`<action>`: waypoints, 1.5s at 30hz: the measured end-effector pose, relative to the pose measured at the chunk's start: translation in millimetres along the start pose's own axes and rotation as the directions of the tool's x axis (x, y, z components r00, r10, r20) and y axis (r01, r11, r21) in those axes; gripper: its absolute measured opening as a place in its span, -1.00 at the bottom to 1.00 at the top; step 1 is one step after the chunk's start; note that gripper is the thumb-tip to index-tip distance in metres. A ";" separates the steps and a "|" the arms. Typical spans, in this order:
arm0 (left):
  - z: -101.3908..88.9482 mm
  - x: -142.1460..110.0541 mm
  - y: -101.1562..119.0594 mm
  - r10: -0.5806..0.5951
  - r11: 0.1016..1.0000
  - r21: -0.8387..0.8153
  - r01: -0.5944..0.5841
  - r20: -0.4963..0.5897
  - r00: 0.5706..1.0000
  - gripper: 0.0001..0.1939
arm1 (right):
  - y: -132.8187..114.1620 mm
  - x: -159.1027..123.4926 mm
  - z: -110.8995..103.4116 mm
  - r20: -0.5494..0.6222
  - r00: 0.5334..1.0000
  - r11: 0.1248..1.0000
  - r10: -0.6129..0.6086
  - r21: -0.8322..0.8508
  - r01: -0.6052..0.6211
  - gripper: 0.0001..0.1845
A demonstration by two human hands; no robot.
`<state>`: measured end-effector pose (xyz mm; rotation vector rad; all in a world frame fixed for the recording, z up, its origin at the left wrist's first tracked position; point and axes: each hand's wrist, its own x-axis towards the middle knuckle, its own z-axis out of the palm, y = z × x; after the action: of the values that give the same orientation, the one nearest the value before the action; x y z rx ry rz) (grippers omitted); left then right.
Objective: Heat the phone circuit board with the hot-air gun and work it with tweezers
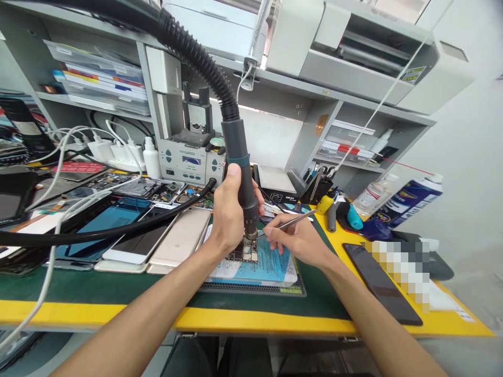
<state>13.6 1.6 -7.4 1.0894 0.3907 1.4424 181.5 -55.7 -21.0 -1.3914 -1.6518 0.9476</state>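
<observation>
My left hand (pixel 230 212) is wrapped round the dark handle of a hot-air gun (pixel 240 173), held upright with its thick ribbed hose arching up and left. The nozzle points down onto a small circuit board (pixel 245 254). That board lies on a blue sheet (pixel 271 264) on a dark work mat (pixel 255 287). My right hand (pixel 293 238) pinches metal tweezers (pixel 288 222), whose tips reach toward the nozzle and board.
Several phones and screens (pixel 157 241) lie left of the mat. A rework station (pixel 188 159) stands behind, with chargers and white cables at left. A black phone (pixel 379 283), bottles (pixel 412 199) and hand tools sit at right. The bench's yellow edge (pixel 236 319) runs along the front.
</observation>
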 end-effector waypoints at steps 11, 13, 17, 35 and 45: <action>1.2 0.6 -0.9 0.014 1.000 -0.004 -0.014 -0.008 1.000 -0.36 | 0.3 -0.5 0.5 -0.003 1.000 1.000 0.022 -0.002 -0.022 -0.74; 1.9 1.0 -1.4 0.020 1.000 -0.015 -0.021 -0.018 1.000 -0.36 | -0.6 -0.3 0.8 -0.002 1.000 1.000 0.021 -0.004 -0.021 -0.74; 2.5 1.3 -2.3 0.020 1.000 -0.021 -0.020 -0.025 1.000 -0.37 | -1.0 0.1 1.0 0.008 1.000 1.000 0.019 -0.014 -0.019 -0.73; 3.6 -2.1 0.1 0.021 1.000 0.009 -0.021 0.003 1.000 -0.29 | -4.2 -1.4 1.1 0.001 0.999 0.999 0.033 -0.007 -0.033 -0.67; 2.7 -1.0 0.1 0.005 1.000 0.024 -0.005 -0.011 1.000 -0.29 | -6.8 -1.4 0.4 0.002 1.000 1.000 0.023 -0.018 -0.023 -0.68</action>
<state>15.5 -0.3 -6.3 1.1029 0.4139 1.4519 178.4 -58.0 -15.3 -1.4248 -1.6525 0.9498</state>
